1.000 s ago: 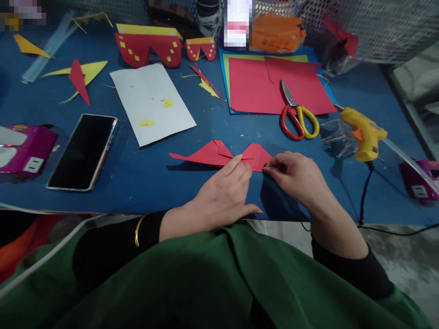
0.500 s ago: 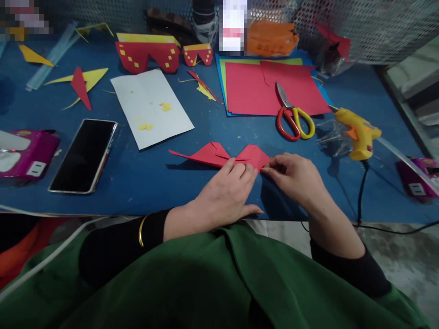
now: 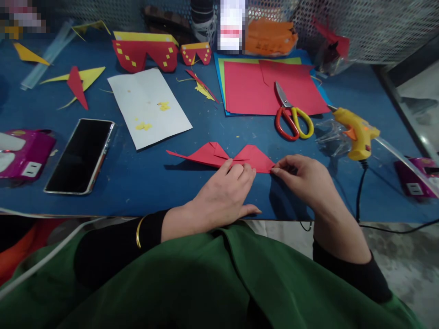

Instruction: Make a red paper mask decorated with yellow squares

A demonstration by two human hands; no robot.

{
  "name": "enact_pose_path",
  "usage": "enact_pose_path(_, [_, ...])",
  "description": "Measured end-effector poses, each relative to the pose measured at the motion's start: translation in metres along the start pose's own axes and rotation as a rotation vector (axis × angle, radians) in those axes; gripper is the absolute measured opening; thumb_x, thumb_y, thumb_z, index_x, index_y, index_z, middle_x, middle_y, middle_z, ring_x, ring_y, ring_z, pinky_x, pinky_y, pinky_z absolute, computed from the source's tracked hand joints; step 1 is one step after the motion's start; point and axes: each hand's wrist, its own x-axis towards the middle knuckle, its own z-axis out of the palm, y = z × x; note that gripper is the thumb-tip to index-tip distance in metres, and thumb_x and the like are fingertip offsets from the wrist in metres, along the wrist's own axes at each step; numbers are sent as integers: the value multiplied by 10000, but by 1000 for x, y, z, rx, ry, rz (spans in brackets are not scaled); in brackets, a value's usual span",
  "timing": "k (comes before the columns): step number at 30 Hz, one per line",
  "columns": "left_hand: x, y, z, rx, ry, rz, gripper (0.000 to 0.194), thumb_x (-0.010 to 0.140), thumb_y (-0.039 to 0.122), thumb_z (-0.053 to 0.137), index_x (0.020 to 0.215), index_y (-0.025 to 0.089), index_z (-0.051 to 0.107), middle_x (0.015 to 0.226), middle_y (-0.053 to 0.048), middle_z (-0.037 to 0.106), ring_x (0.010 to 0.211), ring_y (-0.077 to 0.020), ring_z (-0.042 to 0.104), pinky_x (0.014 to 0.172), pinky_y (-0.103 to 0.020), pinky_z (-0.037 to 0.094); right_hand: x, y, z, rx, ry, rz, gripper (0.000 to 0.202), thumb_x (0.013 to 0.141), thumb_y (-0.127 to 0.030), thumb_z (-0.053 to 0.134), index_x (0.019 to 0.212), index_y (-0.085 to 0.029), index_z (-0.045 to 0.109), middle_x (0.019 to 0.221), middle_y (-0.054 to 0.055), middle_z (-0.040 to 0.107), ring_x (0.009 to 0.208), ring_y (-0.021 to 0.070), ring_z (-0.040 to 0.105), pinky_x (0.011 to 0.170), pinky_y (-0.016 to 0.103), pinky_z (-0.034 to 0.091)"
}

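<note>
A folded piece of red paper (image 3: 257, 158) lies near the table's front edge, with two peaked humps and a thin tail pointing left. My left hand (image 3: 224, 192) rests on its lower middle edge, fingertips pressing down and thumb stretched out to the side. At the paper's right corner, the thumb and forefinger of my right hand (image 3: 303, 180) are pinched together on it. Part of the lower edge is hidden under my left fingers.
Scissors (image 3: 286, 114) lie on stacked coloured paper (image 3: 247, 100). A yellow glue gun (image 3: 360, 137) with its cord is at right. A phone (image 3: 80, 155), white paper (image 3: 147, 109) and red paper masks (image 3: 137, 59) lie left. Yellow and red scraps (image 3: 78, 87) are farther back.
My right hand has slid a little to the right, to the red paper's corner, uncovering more of its lower edge. My left hand stays pressed on the middle.
</note>
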Motion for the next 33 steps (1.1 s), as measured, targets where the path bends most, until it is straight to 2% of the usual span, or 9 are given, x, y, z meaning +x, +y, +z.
enact_pose_path(4, [2,0,0,0,11,-3,813,964,672,405,1420,9,523,1309,-208,634,1194,-323,550,1142,-510,306,-1,-4,0,-85,21,-14,98,802,-298,621,750,-240,680,771,24,680,727,212,570,652,340,372])
enact_pose_path(9, [3,0,-1,-1,14,-3,784,962,667,420,1407,33,544,1297,-197,642,1196,-315,549,1161,-532,294,-2,0,-3,39,-1,88,148,798,-371,640,767,-240,701,719,15,677,629,183,554,613,325,377])
enact_pose_path(13, [3,-1,0,-10,32,-10,779,949,662,461,1398,32,555,1268,-191,657,1183,-315,562,1184,-538,266,-4,7,-5,91,44,152,186,757,-419,664,737,-238,702,646,10,649,577,171,524,577,316,366])
enact_pose_path(19, [3,0,0,-4,26,-13,780,956,662,444,1403,32,552,1261,-191,659,1152,-320,578,1168,-542,290,-5,11,-8,133,17,161,175,766,-401,650,735,-235,697,692,13,665,633,177,552,598,319,383])
enact_pose_path(25, [4,0,1,-9,30,-20,774,955,656,453,1407,35,547,1265,-192,658,1148,-317,579,1175,-547,281,-2,9,-9,55,-19,179,149,768,-371,642,720,-236,682,674,17,656,641,194,561,625,339,381])
enact_pose_path(33, [3,-1,0,2,8,-21,771,969,646,427,1428,35,530,1290,-197,647,1162,-325,582,1179,-551,282,-3,15,1,110,68,104,87,757,-304,645,785,-222,646,792,29,666,754,204,604,713,358,442])
